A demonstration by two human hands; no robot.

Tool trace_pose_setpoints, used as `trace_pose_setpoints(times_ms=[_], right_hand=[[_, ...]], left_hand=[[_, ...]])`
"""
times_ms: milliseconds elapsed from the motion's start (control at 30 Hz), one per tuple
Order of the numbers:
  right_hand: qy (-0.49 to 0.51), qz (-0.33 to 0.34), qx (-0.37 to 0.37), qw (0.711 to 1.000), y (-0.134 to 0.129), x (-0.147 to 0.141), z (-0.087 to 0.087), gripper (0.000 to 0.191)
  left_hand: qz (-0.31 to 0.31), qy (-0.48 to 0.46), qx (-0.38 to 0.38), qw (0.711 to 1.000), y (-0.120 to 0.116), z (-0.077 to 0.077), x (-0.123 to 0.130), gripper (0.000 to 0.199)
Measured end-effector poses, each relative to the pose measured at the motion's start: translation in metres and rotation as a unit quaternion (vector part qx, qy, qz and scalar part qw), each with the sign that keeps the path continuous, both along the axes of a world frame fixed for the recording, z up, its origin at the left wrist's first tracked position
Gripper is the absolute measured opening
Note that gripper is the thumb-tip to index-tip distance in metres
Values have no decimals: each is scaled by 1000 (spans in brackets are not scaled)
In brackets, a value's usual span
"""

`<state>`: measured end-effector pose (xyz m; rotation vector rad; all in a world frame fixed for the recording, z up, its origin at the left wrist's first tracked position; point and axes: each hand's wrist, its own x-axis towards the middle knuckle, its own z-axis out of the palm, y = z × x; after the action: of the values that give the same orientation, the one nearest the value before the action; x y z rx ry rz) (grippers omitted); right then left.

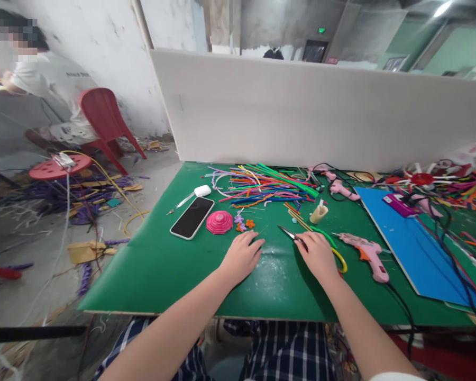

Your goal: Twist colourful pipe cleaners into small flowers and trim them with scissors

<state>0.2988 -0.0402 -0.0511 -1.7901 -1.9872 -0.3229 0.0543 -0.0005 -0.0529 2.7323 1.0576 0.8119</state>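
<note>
Over the green table (162, 286), my left hand (243, 256) is closed, its fingertips together near a thin, pale strand; what it pinches is too small to make out. My right hand (315, 251) is wrapped round the dark handle of pointed scissors (287, 232), whose blades point up and left toward my left hand. Small orange and purple flowers (241, 222) lie just beyond my left hand. Left of them is a pink, ridged round piece (219, 222). A yellow pipe cleaner (341, 260) curves beside my right hand.
A phone (192, 217) and white case (202, 191) lie at the left. Colourful pipe cleaners (265, 185) are heaped at the back. A pink glue gun (365, 251), its cord and a blue board (416, 248) are at the right. A person (55, 79) sits far left.
</note>
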Motion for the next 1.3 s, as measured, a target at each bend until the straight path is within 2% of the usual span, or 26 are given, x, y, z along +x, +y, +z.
trace_pose_setpoints(times_ms=[200,267,333,433,567,900,1133,1300], right_hand=[[88,84,22,992,60,-45,27,25],[157,94,25,983,79,-56,27,24],[235,63,39,969,89,-65,21,26],[263,75,18,962,91,-73,7,26],[288,102,-17,952,87,-77,-3,23],[363,89,-51,926,93,-72,-6,25],[366,85,-41,926,93,-71,-6,25],[353,108,-42,928,87,-76,-2,24]], left_hand=[[27,-55,-13,998,4,5,-3,19],[47,-65,-12,997,7,6,-5,16],[77,-75,-10,994,9,6,-7,17],[113,-80,-6,990,10,5,-6,20],[76,-50,-1,996,7,2,2,24],[70,-2,42,997,1,2,10,38],[73,0,55,996,0,2,13,42],[65,-3,56,996,0,1,12,40]])
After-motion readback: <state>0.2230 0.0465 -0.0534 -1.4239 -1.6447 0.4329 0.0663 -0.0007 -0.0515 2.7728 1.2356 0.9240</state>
